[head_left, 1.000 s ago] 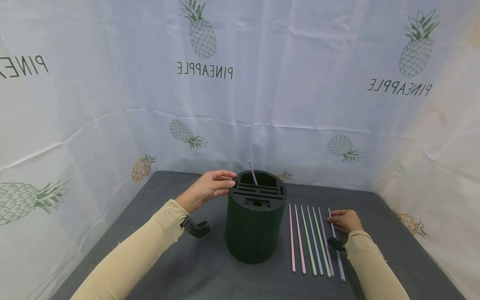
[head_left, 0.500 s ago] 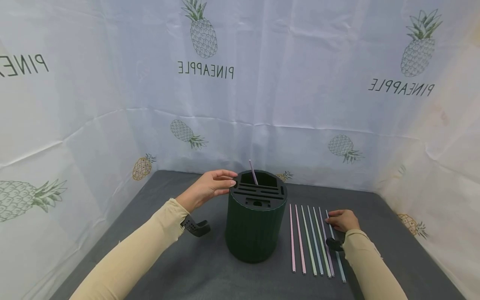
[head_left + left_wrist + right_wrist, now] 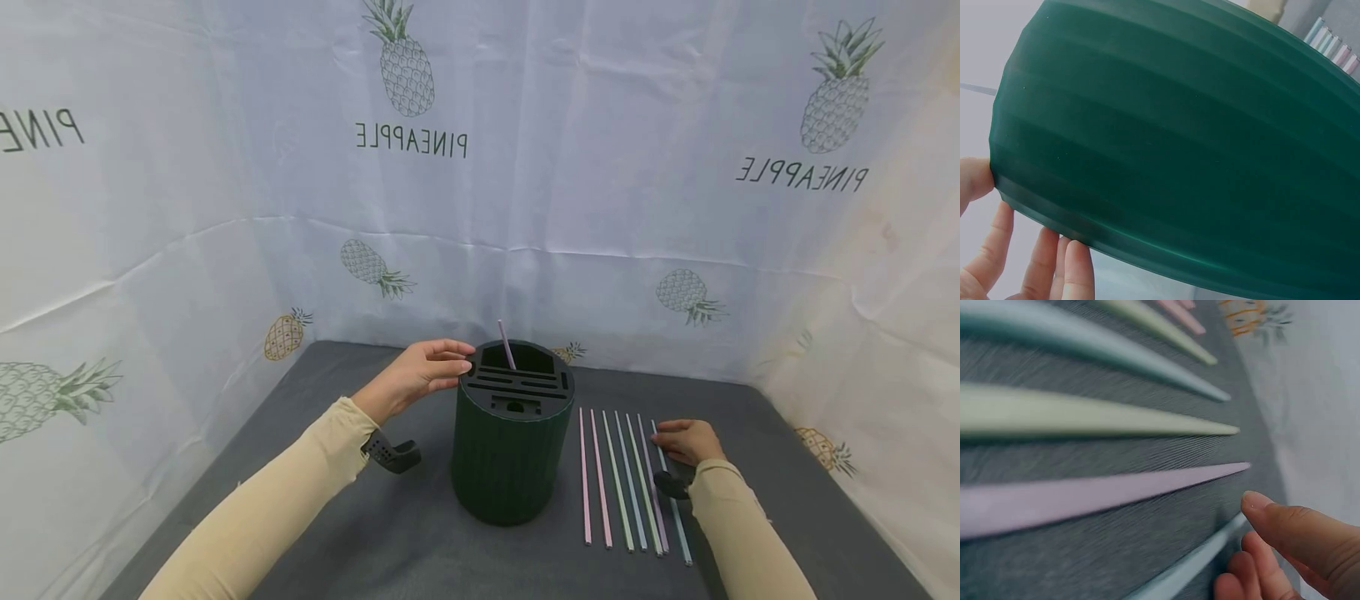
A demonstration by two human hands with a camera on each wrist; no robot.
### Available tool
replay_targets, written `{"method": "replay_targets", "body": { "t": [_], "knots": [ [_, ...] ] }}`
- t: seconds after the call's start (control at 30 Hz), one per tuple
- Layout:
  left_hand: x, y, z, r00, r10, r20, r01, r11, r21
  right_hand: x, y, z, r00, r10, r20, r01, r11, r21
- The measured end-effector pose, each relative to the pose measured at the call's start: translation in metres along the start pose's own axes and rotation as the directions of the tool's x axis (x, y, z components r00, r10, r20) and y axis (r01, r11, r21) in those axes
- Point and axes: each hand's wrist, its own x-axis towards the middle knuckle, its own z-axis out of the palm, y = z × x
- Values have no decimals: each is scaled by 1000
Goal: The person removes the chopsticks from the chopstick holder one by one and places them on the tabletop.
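Observation:
A dark green ribbed cylindrical organizer with a slotted black top stands upright mid-table. My left hand touches its upper left edge, fingers extended; the left wrist view shows the fingertips along the edge of the green wall. A purple straw leans in the large rear opening. To the right, my right hand pinches the far end of a light blue straw. In the right wrist view the thumb lies over this blue straw, fingers curled beside it.
Several straws lie side by side between the organizer and my right hand, including a pink one, a green one and a purple one. The dark grey table is backed by a white pineapple-print curtain.
My right hand has shifted slightly left, and the far end of the light blue straw has moved left with it. My left hand and the organizer stay in place.

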Motion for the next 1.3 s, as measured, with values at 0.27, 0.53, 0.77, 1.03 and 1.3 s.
{"method": "replay_targets", "body": {
  "t": [0.27,0.53,0.77,1.03,1.3],
  "knots": [
    [0,0,1,1000,-7,-4,7,1000,1,-15,-47,-12,998,-60,7,58,983,172],
    [-1,0,-2,1000,0,-2,0,1000,5,-40,-138,-14,952,-307,-14,288,876,386],
    [-1,-2,-3,1000,2,0,-2,1000,14,-67,-204,3,883,-467,-40,412,734,539],
    [-1,-1,-1,1000,-4,6,4,1000,3,-87,-257,27,826,-563,-2,468,684,559],
    [-1,0,0,1000,-5,2,5,1000,-1,-91,-277,61,802,-585,120,464,737,491]
  ]
}}
